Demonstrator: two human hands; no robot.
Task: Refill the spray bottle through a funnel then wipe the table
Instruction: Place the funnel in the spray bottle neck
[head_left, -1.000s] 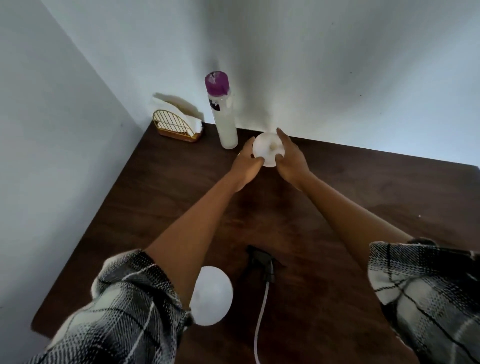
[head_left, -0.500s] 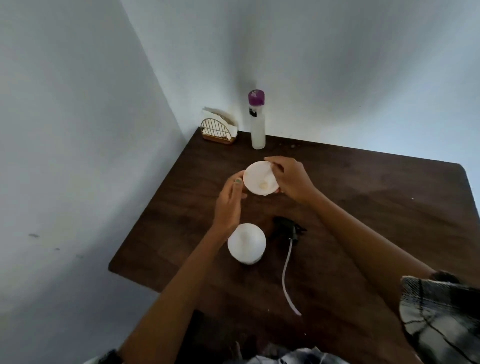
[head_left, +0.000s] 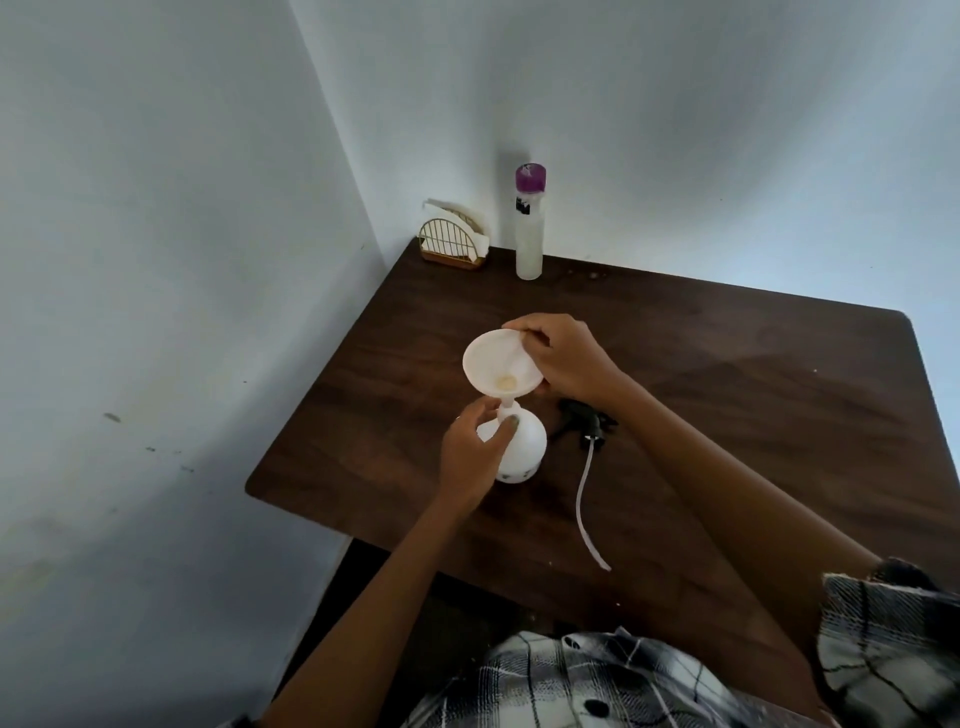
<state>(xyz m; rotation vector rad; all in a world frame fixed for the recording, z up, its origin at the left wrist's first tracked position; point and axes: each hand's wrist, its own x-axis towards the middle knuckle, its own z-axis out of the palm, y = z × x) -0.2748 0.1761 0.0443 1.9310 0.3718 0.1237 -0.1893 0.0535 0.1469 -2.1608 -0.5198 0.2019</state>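
Funnel (head_left: 501, 368) pinched at rim by right hand (head_left: 563, 361), spout maybe inside white bottle (head_left: 524, 447); left hand (head_left: 475, 449) grips bottle neck.

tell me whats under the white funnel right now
The funnel has its spout at the neck of the white spray bottle standing on the table. The left hand covers the neck, so how far the spout sits inside cannot be seen.

White funnel (head_left: 498, 366), white spray bottle (head_left: 524, 447), dark brown table (head_left: 727, 415), purple-capped bottle (head_left: 529, 228), black-and-white plaid sleeve (head_left: 893, 639)
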